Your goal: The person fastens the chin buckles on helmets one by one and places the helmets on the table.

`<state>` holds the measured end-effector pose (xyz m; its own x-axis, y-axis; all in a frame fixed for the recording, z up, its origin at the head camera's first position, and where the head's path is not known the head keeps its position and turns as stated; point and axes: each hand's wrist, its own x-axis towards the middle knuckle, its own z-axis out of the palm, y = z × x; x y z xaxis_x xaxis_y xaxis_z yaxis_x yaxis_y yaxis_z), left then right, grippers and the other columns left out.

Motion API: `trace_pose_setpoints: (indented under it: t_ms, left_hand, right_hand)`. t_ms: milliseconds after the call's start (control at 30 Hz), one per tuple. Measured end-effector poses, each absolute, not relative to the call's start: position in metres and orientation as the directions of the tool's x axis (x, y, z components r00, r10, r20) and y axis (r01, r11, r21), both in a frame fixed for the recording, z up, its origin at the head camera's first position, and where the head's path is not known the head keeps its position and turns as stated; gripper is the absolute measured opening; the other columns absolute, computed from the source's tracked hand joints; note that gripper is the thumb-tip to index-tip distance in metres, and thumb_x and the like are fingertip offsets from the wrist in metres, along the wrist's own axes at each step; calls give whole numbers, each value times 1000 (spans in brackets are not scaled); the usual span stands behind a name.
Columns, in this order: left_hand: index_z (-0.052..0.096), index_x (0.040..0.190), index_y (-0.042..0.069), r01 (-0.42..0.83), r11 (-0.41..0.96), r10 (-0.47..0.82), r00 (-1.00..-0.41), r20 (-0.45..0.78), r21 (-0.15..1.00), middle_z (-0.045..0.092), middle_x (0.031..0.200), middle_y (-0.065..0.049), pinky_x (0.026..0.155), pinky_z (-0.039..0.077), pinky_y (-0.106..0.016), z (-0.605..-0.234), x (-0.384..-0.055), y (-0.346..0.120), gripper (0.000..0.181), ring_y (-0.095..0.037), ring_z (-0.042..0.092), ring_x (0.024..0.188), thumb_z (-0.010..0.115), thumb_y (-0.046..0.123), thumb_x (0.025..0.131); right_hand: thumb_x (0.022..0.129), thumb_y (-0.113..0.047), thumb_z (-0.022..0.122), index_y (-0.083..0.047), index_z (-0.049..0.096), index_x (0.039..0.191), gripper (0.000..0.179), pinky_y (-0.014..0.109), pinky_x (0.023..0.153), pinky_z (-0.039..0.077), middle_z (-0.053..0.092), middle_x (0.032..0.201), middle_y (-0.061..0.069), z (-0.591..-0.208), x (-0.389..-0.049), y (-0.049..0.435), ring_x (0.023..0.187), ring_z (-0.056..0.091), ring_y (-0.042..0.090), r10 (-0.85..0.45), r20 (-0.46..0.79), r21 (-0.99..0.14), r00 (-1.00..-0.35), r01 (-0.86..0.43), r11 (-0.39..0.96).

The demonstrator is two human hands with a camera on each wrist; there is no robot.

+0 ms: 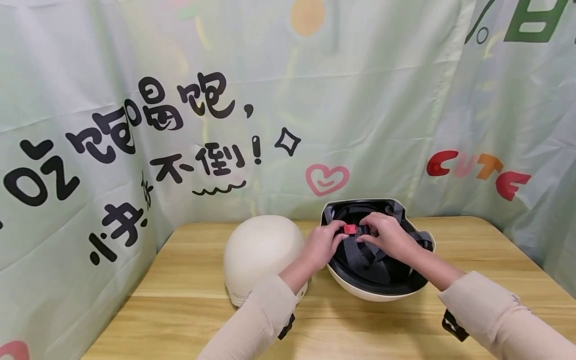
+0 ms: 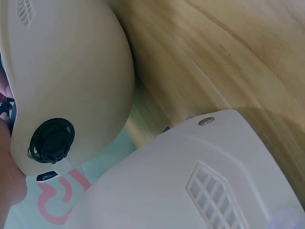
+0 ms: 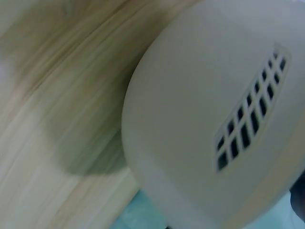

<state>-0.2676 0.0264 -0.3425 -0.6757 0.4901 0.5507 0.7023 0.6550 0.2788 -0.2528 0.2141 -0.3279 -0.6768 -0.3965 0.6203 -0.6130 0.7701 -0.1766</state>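
A cream helmet (image 1: 375, 294) lies upturned on the table in the head view, its black padded lining (image 1: 373, 265) facing up. Over its opening, my left hand (image 1: 320, 246) pinches the red part of a chin-strap buckle (image 1: 350, 229) between thumb and fingers. Close beside it, my right hand (image 1: 389, 236) pinches the black strap end (image 1: 363, 230) of that buckle; red and black parts meet end to end. In the left wrist view the helmet's shell (image 2: 81, 81) carries a round black knob (image 2: 52, 140). The right wrist view shows its vent grille (image 3: 252, 112), the right hand hidden.
A second cream helmet (image 1: 263, 250) stands dome up, left of the upturned one and next to my left forearm. Both are on a wooden table (image 1: 180, 300). A printed curtain (image 1: 369, 100) hangs behind the table. Black wrist straps (image 1: 454, 325) show below the sleeves.
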Motion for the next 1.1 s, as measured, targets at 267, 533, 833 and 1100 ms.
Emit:
trace_pose_setpoints:
  t_ms: [267, 533, 833, 1100]
  left_hand:
    - [61, 109, 11, 718, 624, 493, -668, 557, 309, 70, 98, -4, 75, 52, -26, -342, -266, 28, 23, -19, 66, 86, 58, 24, 89]
    - [62, 107, 7, 753, 598, 525, -628, 575, 275, 66, 103, -5, 86, 50, -25, -343, -264, 27, 22, -17, 63, 97, 58, 20, 90]
    - [59, 106, 6, 781, 602, 555, -558, 617, 164, 62, 100, -5, 85, 50, -25, -347, -263, 25, 20, -16, 60, 96, 57, 19, 91]
    - [60, 102, 4, 811, 584, 585, -458, 669, 44, 61, 93, -5, 81, 50, -23, -347, -261, 23, 19, -16, 60, 88, 61, 16, 87]
  right_hand:
    - [64, 0, 80, -3, 66, 90, 29, 23, 55, 41, 54, 72, -4, -331, -249, 224, 64, 46, 7, -407, 683, -173, -607, -675, 717]
    - [64, -3, 81, -5, 70, 87, 26, 28, 61, 52, 65, 83, 3, -338, -246, 225, 70, 55, 8, -295, 675, -334, -676, -637, 694]
    - [62, 1, 81, -5, 71, 85, 26, 24, 59, 47, 66, 79, 2, -348, -246, 218, 67, 55, 13, -245, 695, -368, -676, -627, 687]
    - [58, 5, 82, -3, 70, 84, 30, 24, 59, 47, 65, 77, 1, -347, -241, 210, 67, 53, 13, -275, 751, -307, -600, -686, 659]
